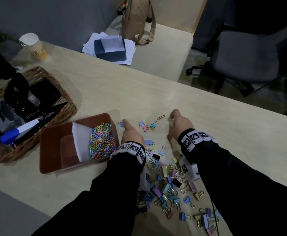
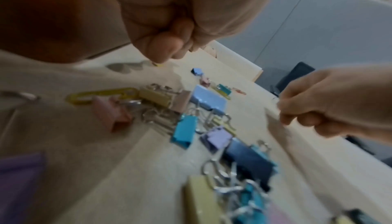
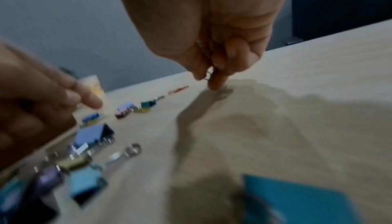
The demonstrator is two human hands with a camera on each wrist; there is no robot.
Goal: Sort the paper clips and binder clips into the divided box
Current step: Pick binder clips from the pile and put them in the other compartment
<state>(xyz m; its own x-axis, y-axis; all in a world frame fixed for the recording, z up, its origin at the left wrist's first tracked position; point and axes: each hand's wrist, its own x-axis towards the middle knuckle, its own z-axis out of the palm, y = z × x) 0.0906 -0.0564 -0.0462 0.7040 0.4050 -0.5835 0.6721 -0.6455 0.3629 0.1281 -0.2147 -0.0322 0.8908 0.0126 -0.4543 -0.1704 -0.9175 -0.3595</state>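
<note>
The brown divided box (image 1: pixel 50 150) stands left of my hands; a white divider (image 1: pixel 80 142) splits it, and coloured paper clips (image 1: pixel 102 140) fill its right part. My left hand (image 1: pixel 124 121) reaches just past the box corner with curled fingers pinched on a yellowish paper clip (image 2: pixel 158 64), beside a small blue binder clip (image 1: pixel 121 124). My right hand (image 1: pixel 172 116) pinches a thin dark paper clip (image 3: pixel 208 76) just above the table. A red paper clip (image 1: pixel 161 117) and a few binder clips (image 1: pixel 148 126) lie between the hands. The big pile of binder clips (image 1: pixel 170 184) lies under my forearms.
A wicker basket (image 1: pixel 66 97) with a stapler and dark items sits at the left. A paper cup (image 1: pixel 35 46) stands far left, and a blue box on papers (image 1: pixel 110 50) at the table's far edge. An office chair (image 1: pixel 241 57) is beyond the table.
</note>
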